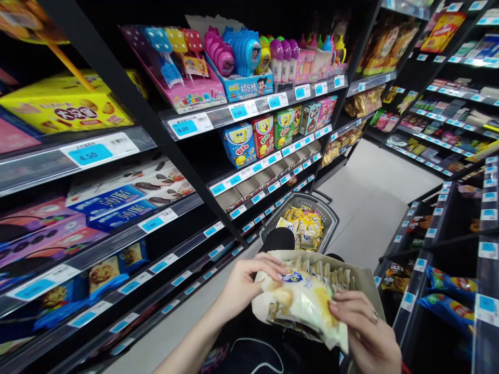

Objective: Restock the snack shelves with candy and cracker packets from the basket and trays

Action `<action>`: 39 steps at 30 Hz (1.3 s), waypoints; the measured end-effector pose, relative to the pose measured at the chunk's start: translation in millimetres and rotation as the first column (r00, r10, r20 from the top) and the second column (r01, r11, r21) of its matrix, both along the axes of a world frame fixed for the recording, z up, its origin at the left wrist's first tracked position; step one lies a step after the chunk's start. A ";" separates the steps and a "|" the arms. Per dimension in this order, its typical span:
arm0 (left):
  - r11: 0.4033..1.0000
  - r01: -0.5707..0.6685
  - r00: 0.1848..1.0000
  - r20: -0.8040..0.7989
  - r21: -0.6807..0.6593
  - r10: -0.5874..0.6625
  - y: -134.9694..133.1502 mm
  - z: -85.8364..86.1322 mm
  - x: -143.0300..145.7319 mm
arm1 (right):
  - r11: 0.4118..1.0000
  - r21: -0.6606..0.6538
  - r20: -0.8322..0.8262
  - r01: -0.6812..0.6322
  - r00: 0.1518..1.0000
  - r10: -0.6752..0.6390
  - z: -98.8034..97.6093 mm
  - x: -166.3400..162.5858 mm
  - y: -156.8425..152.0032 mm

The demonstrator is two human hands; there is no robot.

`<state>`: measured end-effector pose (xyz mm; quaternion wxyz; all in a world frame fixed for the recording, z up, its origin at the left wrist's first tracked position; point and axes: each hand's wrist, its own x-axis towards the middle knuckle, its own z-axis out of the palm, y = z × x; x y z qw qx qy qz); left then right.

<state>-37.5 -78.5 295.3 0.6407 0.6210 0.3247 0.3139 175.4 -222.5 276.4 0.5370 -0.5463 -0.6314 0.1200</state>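
Note:
A white and yellow snack packet (302,298) with a blue logo lies between my two hands. My left hand (253,280) is closed on its upper left end, thumb and fingers pinching the wrapper. My right hand (362,322), with a ring on one finger, grips its right edge. Directly beneath is an open cardboard box (364,278), resting about at my lap, with a row of upright packets (323,270) inside. The held packet hides part of that row.
A grey shopping basket (333,223) with yellow and white packets stands on the floor ahead. Shelves at left carry boxed biscuits (113,195), a yellow box (66,106), small cartons (263,137) and toy candies (241,52). Low racks (413,280) at right hold blue snack bags (448,306).

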 end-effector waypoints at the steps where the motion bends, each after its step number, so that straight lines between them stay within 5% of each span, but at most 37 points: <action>1: 0.997 -0.026 0.999 0.023 0.071 0.025 -0.3 0.5 0.0 | 0.999 0.046 0.087 -0.029 0.996 0.025 1.8 1.6 0.2; 5: 0.971 -0.178 0.984 0.019 0.159 0.177 -1.4 -3.5 2.8 | 0.979 0.143 0.221 0.143 0.960 -0.173 4.6 -3.8 0.8; 8: 0.960 -0.232 0.953 -0.162 0.160 0.257 0.2 -15.4 4.6 | 0.965 0.144 0.257 0.218 0.934 -0.249 2.5 -5.5 5.7; 12: 0.988 0.111 0.830 -0.556 0.104 -0.034 -5.0 -35.4 4.2 | 0.905 0.002 0.366 0.425 0.842 -0.396 -5.7 8.9 27.1; 15: 0.928 0.368 0.664 -0.714 0.054 -0.222 -19.9 -47.0 10.5 | 0.829 -0.155 0.355 0.537 0.814 -0.460 -17.3 20.8 59.2; 21: 0.960 0.268 0.494 -0.867 0.074 -0.071 -33.9 -70.5 51.5 | 0.831 -0.362 0.313 0.423 0.895 -0.319 -53.7 31.0 137.7; 25: 0.956 0.294 0.513 -0.847 0.022 -0.138 -25.1 -85.2 67.7 | 0.814 -0.500 0.241 0.295 0.950 -0.196 -68.6 35.9 148.7; 31: 0.964 0.264 0.527 -0.841 0.023 -0.124 -17.9 -93.8 56.7 | 0.779 -0.604 0.054 0.166 0.984 -0.168 -67.1 38.3 98.4; 36: 0.954 0.267 0.724 -0.682 0.136 -0.106 -7.1 -98.2 36.3 | 0.758 -0.640 -0.087 0.120 0.970 -0.227 -72.6 27.4 58.7; 39: 0.952 0.263 0.768 -0.630 0.155 -0.110 -1.2 -104.2 23.3 | 0.764 -0.638 -0.145 0.095 0.960 -0.241 -78.1 19.4 47.1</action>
